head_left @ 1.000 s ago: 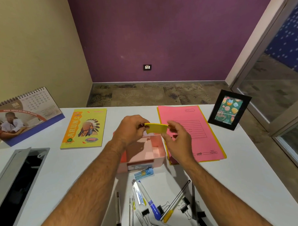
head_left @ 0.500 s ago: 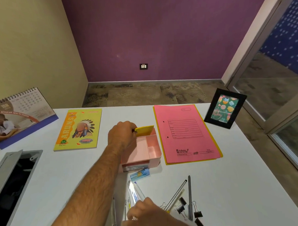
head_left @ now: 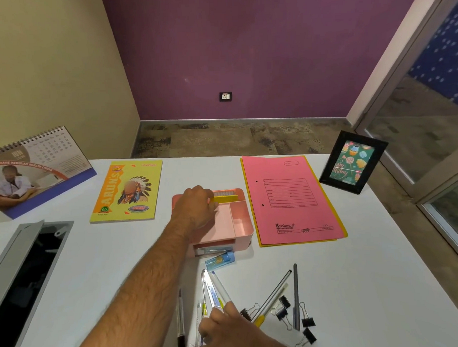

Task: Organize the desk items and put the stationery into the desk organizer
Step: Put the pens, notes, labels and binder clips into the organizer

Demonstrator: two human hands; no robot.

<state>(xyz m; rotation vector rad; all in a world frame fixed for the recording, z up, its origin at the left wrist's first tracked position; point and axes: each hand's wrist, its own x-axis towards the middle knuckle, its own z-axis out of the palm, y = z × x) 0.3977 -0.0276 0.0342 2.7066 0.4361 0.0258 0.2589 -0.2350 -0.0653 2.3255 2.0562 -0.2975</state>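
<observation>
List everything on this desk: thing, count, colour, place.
desk organizer: one, pink, desk centre
sticky notes: one pad, yellow, organizer's far compartment
notebook: one, yellow, left of organizer
file folder: one, pink over yellow, right
calendar: one, far left
photo frame: one, black, far right
pens: several, mixed, near edge
binder clips: several, black, near right
left hand: pinches the sticky notes
right hand: on the pens

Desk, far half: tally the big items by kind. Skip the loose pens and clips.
Desk calendar: 1
Yellow notebook: 1
Pink organizer: 1
Pink folder: 1
Photo frame: 1
Total: 5
</observation>
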